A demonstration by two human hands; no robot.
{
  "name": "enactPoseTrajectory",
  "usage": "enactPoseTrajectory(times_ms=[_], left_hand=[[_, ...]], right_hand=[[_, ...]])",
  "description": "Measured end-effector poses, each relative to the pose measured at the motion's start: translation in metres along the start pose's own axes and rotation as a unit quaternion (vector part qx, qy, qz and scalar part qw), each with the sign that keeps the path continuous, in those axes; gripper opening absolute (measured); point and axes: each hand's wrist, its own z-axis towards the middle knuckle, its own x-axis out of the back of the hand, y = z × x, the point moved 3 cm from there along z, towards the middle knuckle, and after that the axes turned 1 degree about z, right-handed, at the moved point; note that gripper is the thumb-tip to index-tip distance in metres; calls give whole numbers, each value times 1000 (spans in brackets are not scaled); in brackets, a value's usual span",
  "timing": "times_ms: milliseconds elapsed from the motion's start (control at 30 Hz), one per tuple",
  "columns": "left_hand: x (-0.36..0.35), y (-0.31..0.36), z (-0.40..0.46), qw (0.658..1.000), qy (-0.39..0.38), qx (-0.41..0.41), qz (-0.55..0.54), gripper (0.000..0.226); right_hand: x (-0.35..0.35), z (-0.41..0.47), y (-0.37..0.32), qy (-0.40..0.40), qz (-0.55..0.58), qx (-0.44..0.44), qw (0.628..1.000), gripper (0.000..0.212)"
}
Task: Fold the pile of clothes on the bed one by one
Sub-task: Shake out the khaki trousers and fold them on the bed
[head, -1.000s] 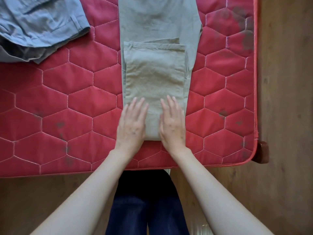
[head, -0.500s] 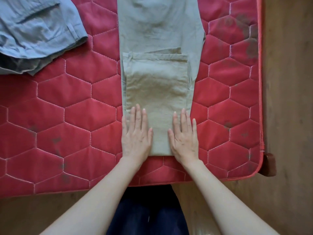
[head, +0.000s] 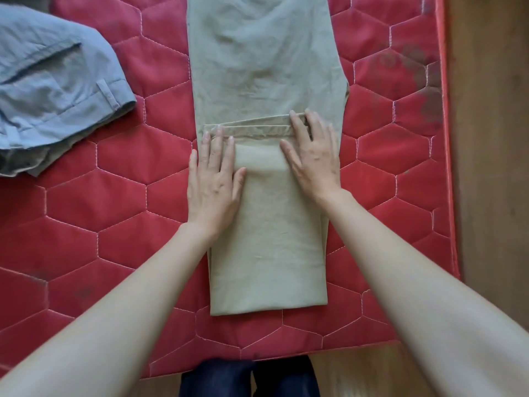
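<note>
Head view: khaki trousers [head: 266, 67] of soft creased cotton lie lengthwise on a red hexagon-quilted mattress [head: 114, 219], legs folded up. The left hand [head: 213, 179] and right hand [head: 313, 156] press flat-fingered on the hems. Rumpled blue-grey trousers [head: 51, 87] lie far left.

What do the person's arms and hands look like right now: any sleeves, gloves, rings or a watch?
Both forearms are bare up to the frame edge; no sleeves show. The left hand and right hand wear no gloves. No rings, watch or bracelet are visible on the fingers or wrists. Nails look short and unpainted.
</note>
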Motion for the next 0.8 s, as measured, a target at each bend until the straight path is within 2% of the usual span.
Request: enactPoseTrajectory(times_ms=[100,167,267,367,433,500,600,700,800], left_hand=[[21,-2,6,993,68,68,-64,48],[33,-4,14,986,83,123,-81,43],[42,-7,31,969,24,207,-132,42],[46,-9,42,930,-34,287,-228,33],[50,-11,41,901,-29,299,-314,23],[52,-16,33,878,12,298,-374,15],[48,-28,19,865,49,323,-381,7],[41,-33,18,869,48,334,-362,13],[42,-29,28,896,49,296,-327,15]], right_hand=[[14,6,5,38,24,-1,999,48],[19,7,8,51,37,-24,998,43],[23,10,13,51,96,-77,991,41],[29,16,20,21,173,-137,975,34],[34,19,22,2,232,-145,962,25],[41,24,18,0,277,-125,953,19],[40,34,3,-6,256,-69,964,20],[29,44,-2,-28,202,-82,976,24],[22,46,2,-36,176,-103,978,25]])
